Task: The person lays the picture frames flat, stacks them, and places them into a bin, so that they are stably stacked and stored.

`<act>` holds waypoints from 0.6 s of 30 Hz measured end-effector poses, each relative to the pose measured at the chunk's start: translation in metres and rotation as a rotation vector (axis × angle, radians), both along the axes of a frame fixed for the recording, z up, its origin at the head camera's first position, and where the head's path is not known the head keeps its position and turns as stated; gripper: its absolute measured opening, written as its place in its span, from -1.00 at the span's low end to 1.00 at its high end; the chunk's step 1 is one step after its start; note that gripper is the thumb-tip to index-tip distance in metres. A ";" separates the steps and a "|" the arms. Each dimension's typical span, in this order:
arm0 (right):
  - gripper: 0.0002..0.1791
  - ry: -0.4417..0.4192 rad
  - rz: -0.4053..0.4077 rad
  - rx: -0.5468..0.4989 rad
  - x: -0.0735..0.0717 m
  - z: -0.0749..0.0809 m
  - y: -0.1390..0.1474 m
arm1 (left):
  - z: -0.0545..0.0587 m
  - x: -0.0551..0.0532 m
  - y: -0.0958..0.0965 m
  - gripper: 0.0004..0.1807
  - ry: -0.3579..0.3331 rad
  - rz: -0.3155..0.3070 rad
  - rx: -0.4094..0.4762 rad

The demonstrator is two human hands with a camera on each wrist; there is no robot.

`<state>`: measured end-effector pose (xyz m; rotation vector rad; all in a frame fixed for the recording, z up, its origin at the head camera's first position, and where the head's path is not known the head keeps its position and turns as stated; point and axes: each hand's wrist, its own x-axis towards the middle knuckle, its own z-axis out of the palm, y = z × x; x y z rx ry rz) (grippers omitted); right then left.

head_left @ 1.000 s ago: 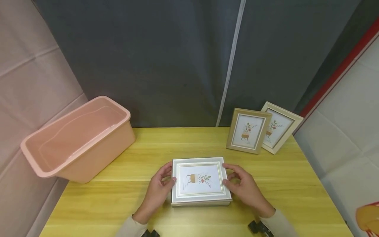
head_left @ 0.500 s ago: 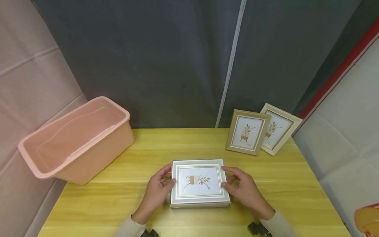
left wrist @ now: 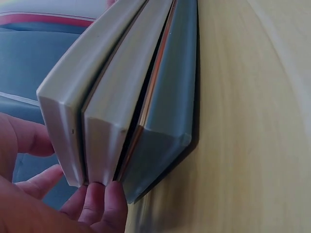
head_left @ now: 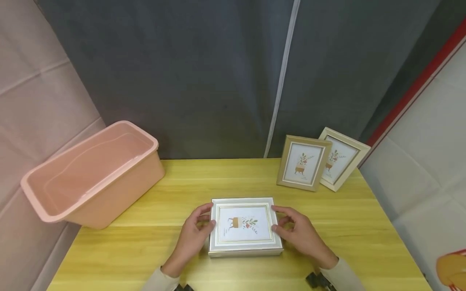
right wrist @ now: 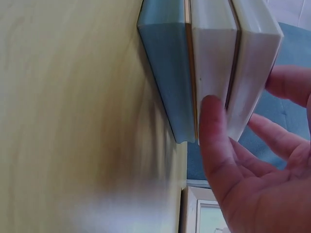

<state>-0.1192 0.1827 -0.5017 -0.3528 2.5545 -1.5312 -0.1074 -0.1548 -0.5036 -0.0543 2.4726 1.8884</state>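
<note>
Three picture frames lie in a stack on the table, and the top one (head_left: pixel 245 224), silver-white with a potted-plant print, faces up with its picture turned sideways. My left hand (head_left: pixel 194 230) holds the stack's left side, thumb on the top frame's edge and fingertips along the sides. On the opposite side my right hand (head_left: pixel 300 230) holds it, thumb and index finger at the top frame's edge. Below the top frame, the left wrist view shows a white middle frame (left wrist: pixel 109 107) and a blue-grey bottom frame (left wrist: pixel 172 92). One finger presses across the white edges in the right wrist view.
A pink plastic tub (head_left: pixel 120 186) stands at the back left of the wooden table (head_left: pixel 174 182). At the back right, a tan picture frame (head_left: pixel 282 169) stands upright, overlapping a cream one (head_left: pixel 347 178) that leans behind it. A dark curtain (head_left: pixel 182 81) hangs behind the table.
The head view has shifted slightly. Both hands keep their hold on the sides of the stack, which stays in about the same place on the table.
</note>
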 end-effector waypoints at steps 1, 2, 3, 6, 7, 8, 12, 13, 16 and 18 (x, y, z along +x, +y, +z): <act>-0.40 0.005 0.016 -0.003 0.000 -0.001 0.001 | 0.000 0.001 0.000 -0.44 -0.002 0.002 -0.005; -0.40 0.016 0.033 -0.004 -0.001 -0.001 0.002 | 0.000 0.001 0.000 -0.46 -0.005 0.004 -0.009; -0.40 0.030 0.049 -0.005 -0.002 -0.002 0.003 | 0.000 0.001 0.000 -0.47 -0.010 0.005 -0.014; -0.41 0.061 0.075 -0.006 -0.006 -0.002 0.005 | 0.000 0.000 0.001 -0.46 -0.023 0.007 -0.013; -0.42 0.068 0.076 -0.006 -0.007 -0.001 0.006 | 0.000 0.000 0.000 -0.45 -0.027 0.005 -0.012; -0.42 0.067 0.070 -0.006 -0.009 0.000 0.007 | 0.000 0.000 0.000 -0.44 -0.031 0.005 -0.012; -0.45 0.059 0.036 -0.013 -0.015 0.004 0.011 | 0.000 0.000 0.000 -0.42 -0.043 0.001 -0.018; -0.47 0.064 0.026 -0.010 -0.017 0.005 0.012 | 0.000 0.000 0.000 -0.42 -0.042 -0.002 -0.019; -0.50 0.093 0.012 -0.003 -0.022 0.009 0.018 | -0.002 0.001 0.001 -0.43 -0.042 -0.004 -0.020; -0.51 0.120 0.001 0.011 -0.025 0.012 0.022 | -0.002 0.001 0.001 -0.44 -0.043 -0.003 -0.020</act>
